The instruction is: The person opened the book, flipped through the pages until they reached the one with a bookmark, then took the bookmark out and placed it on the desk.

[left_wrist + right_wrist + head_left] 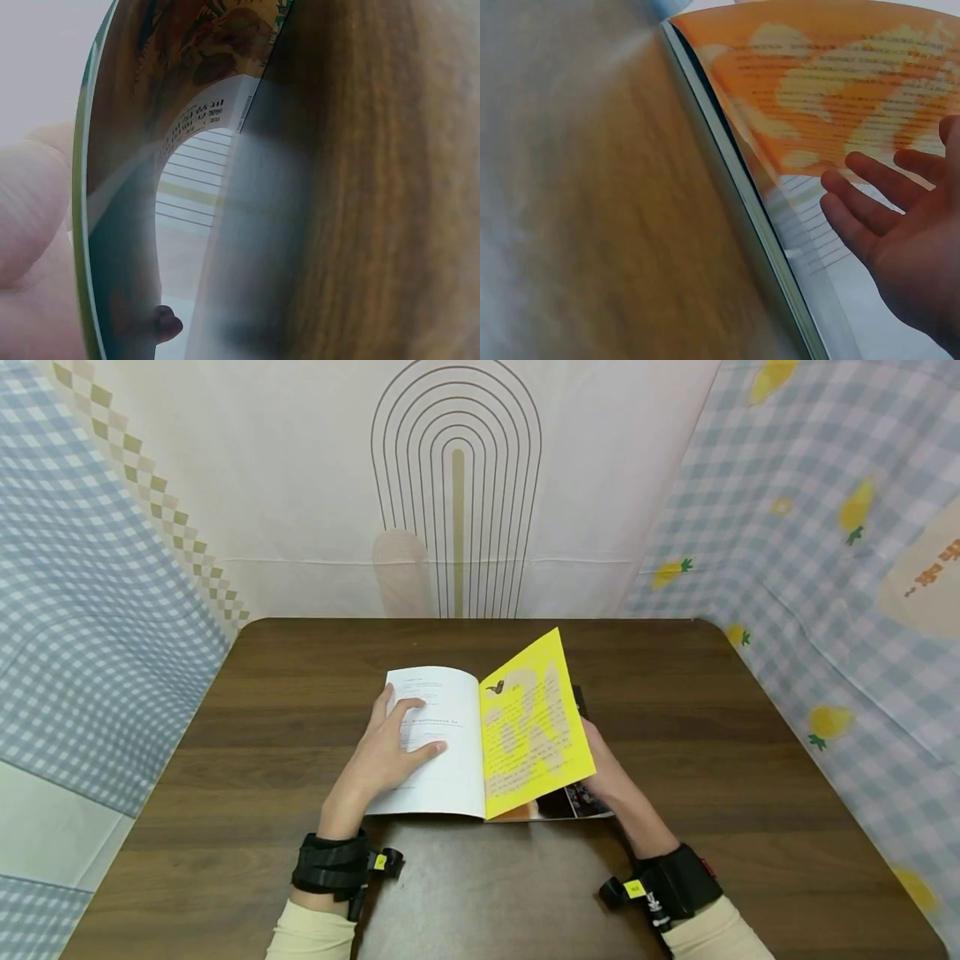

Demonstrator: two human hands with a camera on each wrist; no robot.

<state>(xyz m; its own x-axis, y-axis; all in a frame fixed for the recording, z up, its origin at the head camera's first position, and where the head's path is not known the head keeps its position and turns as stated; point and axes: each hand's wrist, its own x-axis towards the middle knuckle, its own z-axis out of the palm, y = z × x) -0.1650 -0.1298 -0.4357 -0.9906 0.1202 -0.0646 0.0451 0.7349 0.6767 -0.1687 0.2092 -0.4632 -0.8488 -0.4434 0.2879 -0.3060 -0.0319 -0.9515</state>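
A book lies open before me, its white left page [450, 752] flat-faced and printed with small text. A yellow page [528, 727] with grey patterns stands raised and tilted from the spine. My left hand [386, 752] rests on the white page with fingers spread; in the left wrist view the book's left edge [82, 187] bows up over the table. Behind the raised page is my right hand [600, 764], its fingers hidden in the head view. In the right wrist view that hand [907, 217] has loosely extended fingers overlapping the page, which looks orange [825, 90] there.
The book is on a dark brown wooden table [262, 693]. Dark photo pages [573, 802] show under the raised page. A white cloth [300, 485] with arch lines hangs behind, and blue checked cloth [810, 568] hangs at the sides. Black wrist straps [330, 864] sit on both wrists.
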